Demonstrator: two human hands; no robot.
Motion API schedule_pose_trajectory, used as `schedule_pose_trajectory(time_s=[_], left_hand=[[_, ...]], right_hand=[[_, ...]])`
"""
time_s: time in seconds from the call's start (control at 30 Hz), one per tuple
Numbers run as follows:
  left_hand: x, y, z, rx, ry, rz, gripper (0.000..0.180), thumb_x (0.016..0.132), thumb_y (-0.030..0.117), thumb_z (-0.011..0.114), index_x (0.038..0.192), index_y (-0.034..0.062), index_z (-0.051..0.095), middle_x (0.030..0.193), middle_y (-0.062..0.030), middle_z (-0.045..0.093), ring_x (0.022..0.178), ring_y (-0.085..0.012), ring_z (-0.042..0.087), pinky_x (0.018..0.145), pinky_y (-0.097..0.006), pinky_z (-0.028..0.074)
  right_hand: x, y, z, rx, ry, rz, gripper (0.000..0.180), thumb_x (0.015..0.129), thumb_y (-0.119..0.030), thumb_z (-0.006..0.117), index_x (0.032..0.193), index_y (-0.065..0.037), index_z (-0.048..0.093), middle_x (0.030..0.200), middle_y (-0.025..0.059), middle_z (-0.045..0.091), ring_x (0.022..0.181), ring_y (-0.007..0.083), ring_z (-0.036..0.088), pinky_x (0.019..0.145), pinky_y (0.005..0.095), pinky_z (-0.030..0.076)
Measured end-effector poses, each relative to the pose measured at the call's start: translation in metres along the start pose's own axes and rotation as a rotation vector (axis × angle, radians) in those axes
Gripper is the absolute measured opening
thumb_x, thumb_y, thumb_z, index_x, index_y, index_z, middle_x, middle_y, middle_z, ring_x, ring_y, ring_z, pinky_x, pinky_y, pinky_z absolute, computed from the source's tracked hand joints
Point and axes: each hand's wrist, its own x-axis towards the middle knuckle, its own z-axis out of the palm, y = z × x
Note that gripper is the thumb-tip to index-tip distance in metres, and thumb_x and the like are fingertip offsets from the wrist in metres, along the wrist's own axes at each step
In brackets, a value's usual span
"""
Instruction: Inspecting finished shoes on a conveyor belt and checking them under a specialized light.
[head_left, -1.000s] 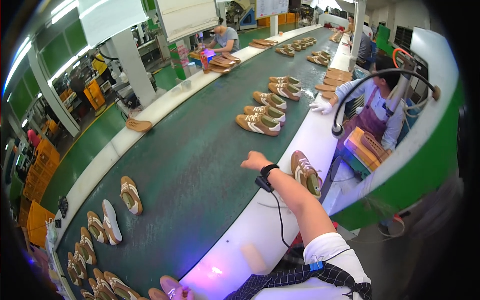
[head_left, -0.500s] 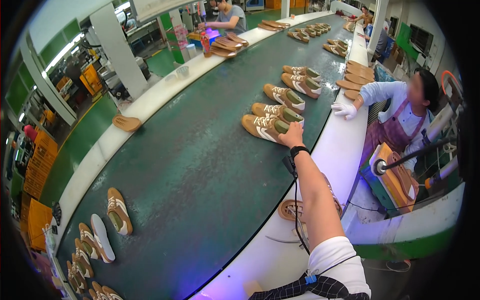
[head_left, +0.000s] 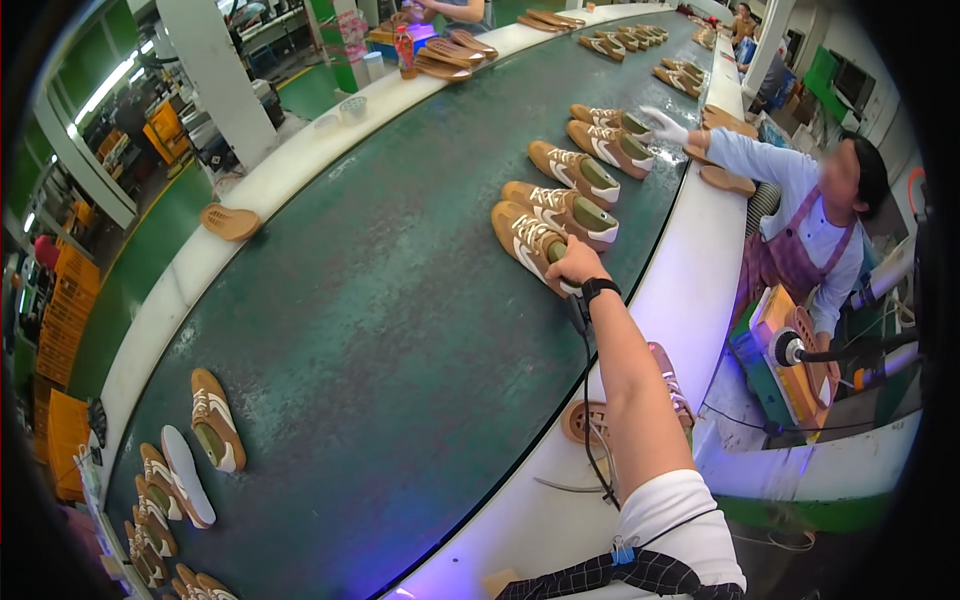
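My right arm reaches across the belt. My right hand, with a black band at the wrist, is closed around the heel of a brown sneaker with cream laces and a white side stripe. The thumb and fingers hide most of its heel. Beside it stands a second brown sneaker with a green lining. Past these, another brown sneaker and several more stand in a row. No part of my left hand shows.
The green conveyor belt carries more sneakers at near left. Loose soles lie along the white rims. Under my forearm are a pink shoe and a sole. A co-worker's white-gloved hand reaches over the belt at right.
The held sneaker's heel has swung nearer to me, its toe now pointing more away. The co-worker's gloved hand has moved from the rim to the far sneakers. The view has shifted slightly.
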Motion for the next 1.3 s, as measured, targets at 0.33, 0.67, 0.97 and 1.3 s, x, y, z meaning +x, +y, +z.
schedule_pose_trajectory(time_s=[0.33, 0.67, 0.97, 1.3], left_hand=[[0.003, -0.017, 0.014, 0.021, 0.068, 0.011, 0.049, 0.084, 0.023, 0.066, 0.126, 0.0024, 0.052, 0.107, -0.0213, 0.066, 0.096, -0.0334, 0.065, 0.087, -0.04, 0.05], [-0.065, -0.057, 0.003, -0.39, 0.275, 0.32, 0.023, 0.084, 0.022, 0.065, 0.098, 0.0027, 0.06, 0.075, -0.0067, 0.062, 0.068, -0.0157, 0.058, 0.062, -0.031, 0.048], [-0.2, -0.112, -0.055, -0.429, 1.051, 0.438, 0.013, 0.08, 0.007, 0.065, 0.091, 0.0013, 0.064, 0.084, -0.012, 0.065, 0.076, -0.0262, 0.063, 0.07, -0.034, 0.05], [-0.249, -0.283, -0.016, -0.342, 1.255, -0.236, 0.07, 0.069, 0.02, 0.072, 0.128, -0.0025, 0.043, 0.128, -0.0294, 0.043, 0.12, -0.046, 0.04, 0.104, -0.052, 0.032]], right_hand=[[-0.075, -0.018, 0.041, 0.109, -0.007, 0.238, 0.092, 0.056, -0.022, 0.083, 0.128, 0.01, 0.036, 0.119, 0.0292, 0.058, 0.111, 0.0399, 0.059, 0.096, 0.0398, 0.047], [-0.262, -0.058, 0.093, 0.908, -0.682, 0.179, 0.036, 0.071, -0.01, 0.068, 0.103, 0.003, 0.062, 0.091, 0.01, 0.066, 0.079, 0.023, 0.065, 0.073, 0.0366, 0.054], [-0.519, -0.138, 0.109, 0.783, -1.161, -0.182, 0.047, 0.066, -0.01, 0.071, 0.11, 0.001, 0.06, 0.097, 0.0068, 0.065, 0.084, 0.0185, 0.063, 0.078, 0.0313, 0.052], [-0.731, -0.155, 0.177, -0.028, -0.92, -0.656, 0.098, 0.056, -0.045, 0.083, 0.12, 0.012, 0.036, 0.106, 0.03, 0.06, 0.097, 0.0385, 0.064, 0.084, 0.0403, 0.051]])
